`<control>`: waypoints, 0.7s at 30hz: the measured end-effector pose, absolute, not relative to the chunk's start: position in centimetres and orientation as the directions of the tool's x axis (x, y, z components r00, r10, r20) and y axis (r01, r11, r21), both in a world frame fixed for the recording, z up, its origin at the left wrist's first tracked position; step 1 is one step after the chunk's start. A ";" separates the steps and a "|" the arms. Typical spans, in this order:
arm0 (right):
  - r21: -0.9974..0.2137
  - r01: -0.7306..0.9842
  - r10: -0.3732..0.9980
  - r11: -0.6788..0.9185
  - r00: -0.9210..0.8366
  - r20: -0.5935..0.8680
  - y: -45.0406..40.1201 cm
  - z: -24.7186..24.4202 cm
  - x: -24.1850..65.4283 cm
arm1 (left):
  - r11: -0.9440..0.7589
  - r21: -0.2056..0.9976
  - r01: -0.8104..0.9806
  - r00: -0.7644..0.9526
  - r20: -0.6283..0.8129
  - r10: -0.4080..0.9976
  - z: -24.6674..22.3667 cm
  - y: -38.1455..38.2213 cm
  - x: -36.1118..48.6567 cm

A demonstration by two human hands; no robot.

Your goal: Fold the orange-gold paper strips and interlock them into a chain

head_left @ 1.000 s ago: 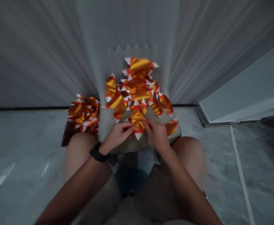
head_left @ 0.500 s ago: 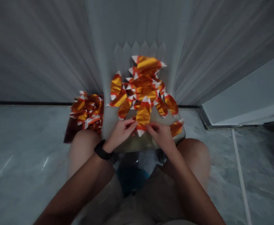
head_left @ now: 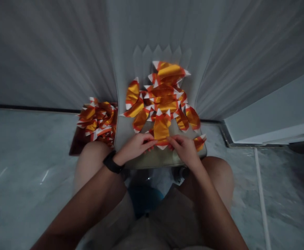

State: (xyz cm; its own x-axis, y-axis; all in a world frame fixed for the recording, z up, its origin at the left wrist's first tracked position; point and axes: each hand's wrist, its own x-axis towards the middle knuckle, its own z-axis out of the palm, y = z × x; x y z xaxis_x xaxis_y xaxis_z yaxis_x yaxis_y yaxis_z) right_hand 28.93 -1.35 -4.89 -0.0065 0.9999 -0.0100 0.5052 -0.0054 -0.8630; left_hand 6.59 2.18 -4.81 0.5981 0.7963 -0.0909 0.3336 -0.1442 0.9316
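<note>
Between my two hands is a piece of folded gold-and-orange foil paper [head_left: 161,129] with white pointed tips, lying on the grey chair seat [head_left: 152,160]. My left hand [head_left: 138,144], with a black band at the wrist, pinches its lower left edge. On the lower right edge, the fingers of my right hand [head_left: 182,147] are closed in a pinch. Just beyond, a pile of similar folded foil papers [head_left: 166,91] covers the back of the seat. One more foil paper [head_left: 199,142] rests by the seat's right edge, near my right hand.
A dark red box [head_left: 76,144] heaped with folded foil papers [head_left: 97,118] stands on the floor left of the chair. My knees flank the seat. Grey curtains hang behind, and a white panel [head_left: 271,104] is on the right. Something blue [head_left: 146,198] shows below.
My right hand has moved slightly right and the gap between my hands is wider. The lower end of the held paper looks broader and flatter. The whole view has shifted a little.
</note>
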 end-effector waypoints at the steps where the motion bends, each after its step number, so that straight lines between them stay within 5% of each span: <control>1: -0.872 0.489 1.000 -0.008 -0.016 -0.018 -1.3 -5.0 29.0 | -0.139 0.931 0.339 0.602 -0.102 0.792 -4.8 2.3 6.4; 10: -0.880 0.475 0.997 0.016 0.061 0.051 -2.1 -4.5 28.2 | -0.124 0.941 0.316 0.610 -0.101 0.786 -5.2 3.0 6.4; 16: -0.888 0.450 0.953 -0.089 0.299 0.056 -4.9 -3.6 30.9 | -0.070 0.946 0.315 0.631 -0.154 0.760 -5.6 3.0 8.0; 21: -0.699 0.692 0.910 -0.182 0.388 0.146 -6.4 -2.3 34.8 | -0.083 0.939 0.334 0.677 -0.177 0.715 -6.8 2.1 9.0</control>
